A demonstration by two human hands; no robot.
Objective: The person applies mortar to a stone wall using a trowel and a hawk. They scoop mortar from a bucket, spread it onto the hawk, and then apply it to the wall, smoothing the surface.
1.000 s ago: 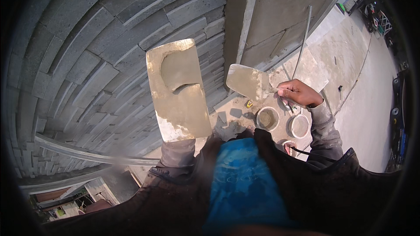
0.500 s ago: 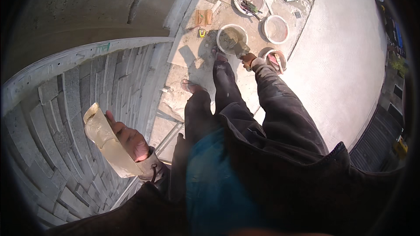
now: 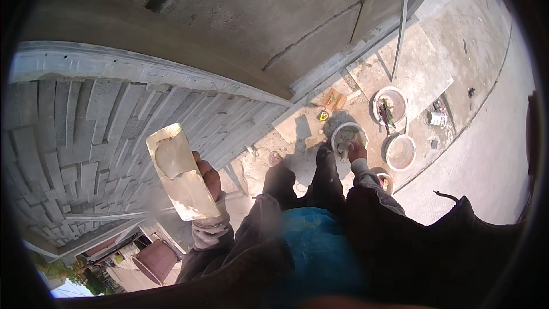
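My left hand (image 3: 210, 180) is closed around the edge of a cream-coloured rectangular slab (image 3: 187, 186), held tilted in front of the wall. A thin grey mortar patch (image 3: 171, 159) covers its upper part. Farther off, my right hand (image 3: 357, 150) grips a trowel (image 3: 344, 149) at a round bucket (image 3: 365, 132) of grey mortar. The trowel's blade is small in view and partly hidden. To the left, the wall (image 3: 86, 131) is faced with narrow grey stone strips at uneven depths.
A bucket of tools (image 3: 391, 89), another round bucket (image 3: 401, 153) and a partly hidden bucket (image 3: 386, 183) stand beyond my right arm. A yellow tape measure (image 3: 323, 115) lies near brown pieces (image 3: 334, 100). A concrete ledge (image 3: 143, 68) runs above the stone facing.
The view has swung so the buckets appear lower and farther right. The slab now shows more of its mortared face. My right hand, still on the trowel, has come over the mortar bucket.
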